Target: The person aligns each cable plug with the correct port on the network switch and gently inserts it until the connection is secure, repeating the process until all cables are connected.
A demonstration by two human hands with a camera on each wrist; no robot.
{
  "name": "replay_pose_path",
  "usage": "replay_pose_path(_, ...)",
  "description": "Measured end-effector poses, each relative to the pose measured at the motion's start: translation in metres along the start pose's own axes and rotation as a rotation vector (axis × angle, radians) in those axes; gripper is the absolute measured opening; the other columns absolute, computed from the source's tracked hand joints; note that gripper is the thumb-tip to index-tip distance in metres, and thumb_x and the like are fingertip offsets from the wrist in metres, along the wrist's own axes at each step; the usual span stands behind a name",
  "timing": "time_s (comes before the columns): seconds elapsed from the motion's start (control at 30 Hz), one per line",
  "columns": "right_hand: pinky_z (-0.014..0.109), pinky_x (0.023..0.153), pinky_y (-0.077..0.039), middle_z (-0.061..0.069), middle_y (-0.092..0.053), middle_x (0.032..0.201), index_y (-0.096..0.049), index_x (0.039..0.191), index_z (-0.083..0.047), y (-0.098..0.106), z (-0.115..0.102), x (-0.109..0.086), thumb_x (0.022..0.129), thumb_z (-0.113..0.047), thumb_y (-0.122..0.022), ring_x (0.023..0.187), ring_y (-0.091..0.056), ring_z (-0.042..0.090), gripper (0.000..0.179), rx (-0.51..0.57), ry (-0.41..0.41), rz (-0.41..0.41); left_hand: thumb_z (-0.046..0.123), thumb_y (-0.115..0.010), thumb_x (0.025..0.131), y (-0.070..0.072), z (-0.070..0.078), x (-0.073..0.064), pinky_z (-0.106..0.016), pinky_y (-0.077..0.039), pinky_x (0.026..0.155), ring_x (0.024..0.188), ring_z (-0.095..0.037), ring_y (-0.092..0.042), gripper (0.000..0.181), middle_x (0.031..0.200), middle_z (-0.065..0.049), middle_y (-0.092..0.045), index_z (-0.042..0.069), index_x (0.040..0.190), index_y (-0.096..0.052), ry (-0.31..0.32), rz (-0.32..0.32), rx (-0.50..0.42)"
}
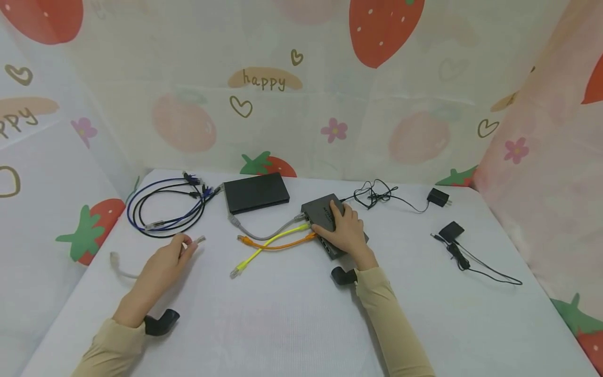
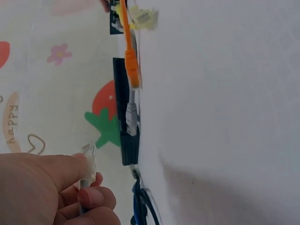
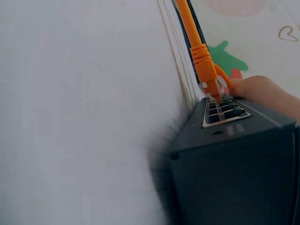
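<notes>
My left hand (image 1: 159, 268) pinches the clear plug end of a grey network cable (image 2: 89, 161) between thumb and fingers, above the table's left part. That cable's other end (image 1: 114, 259) shows left of the wrist. My right hand (image 1: 347, 233) grips a dark network switch (image 1: 320, 207) from above, thumb by the port side. A grey cable (image 1: 264, 236), a yellow cable (image 1: 264, 250) and an orange cable (image 1: 282, 246) run from the switch's ports, their far plugs loose on the left. In the right wrist view the orange plug (image 3: 205, 68) sits in the port row.
A black flat box (image 1: 256, 192) lies at the back middle. Beside it is a coil of blue and black cables (image 1: 141, 209). On the right are a black power adapter (image 1: 438, 197) with a bundled cord and another adapter (image 1: 451, 231) with its cord. Printed cloth walls surround the table.
</notes>
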State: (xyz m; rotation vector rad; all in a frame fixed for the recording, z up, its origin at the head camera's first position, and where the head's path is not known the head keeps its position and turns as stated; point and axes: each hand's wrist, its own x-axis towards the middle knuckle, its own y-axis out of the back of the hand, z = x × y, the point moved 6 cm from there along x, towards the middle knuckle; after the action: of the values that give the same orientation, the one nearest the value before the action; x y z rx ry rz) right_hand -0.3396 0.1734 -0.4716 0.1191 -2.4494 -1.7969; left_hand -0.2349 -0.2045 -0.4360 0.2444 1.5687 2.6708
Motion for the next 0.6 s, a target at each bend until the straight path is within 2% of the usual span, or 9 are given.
replay_pose_path(0.23,0.057,0.093,-0.035,0.025,-0.023,0.145,-0.02,0.148,-0.015,0.001,0.0,0.0,0.079,-0.069,-0.051,0.128,-0.031,0.041,0.093,0.001,0.001,0.003,0.024,-0.05,0.096,0.0,0.014,0.006,-0.03,-0.035,0.051,0.059,-0.016,-0.044,0.03,0.071,-0.007,-0.053,-0.002,0.112,-0.052,-0.031,0.009,0.001)
replay_pose_path(0.4,0.056,0.094,-0.035,0.025,-0.023,0.146,-0.02,0.148,-0.016,0.001,0.0,0.0,0.079,-0.07,-0.05,0.128,-0.03,0.041,0.093,-0.004,-0.002,-0.005,0.022,-0.05,0.096,0.002,0.024,0.008,-0.032,-0.04,0.052,0.061,-0.017,-0.048,0.028,0.076,-0.01,-0.059,0.0,0.113,-0.053,-0.04,0.01,0.0)
replay_pose_path(0.6,0.056,0.094,-0.034,0.024,-0.023,0.146,-0.02,0.148,-0.016,0.001,0.0,-0.001,0.079,-0.07,-0.05,0.128,-0.03,0.041,0.094,-0.002,-0.002,-0.007,0.024,-0.047,0.098,0.013,0.04,0.01,-0.037,-0.043,0.05,0.058,-0.019,-0.051,0.026,0.077,-0.012,-0.063,0.001,0.108,-0.056,-0.095,0.119,0.095)
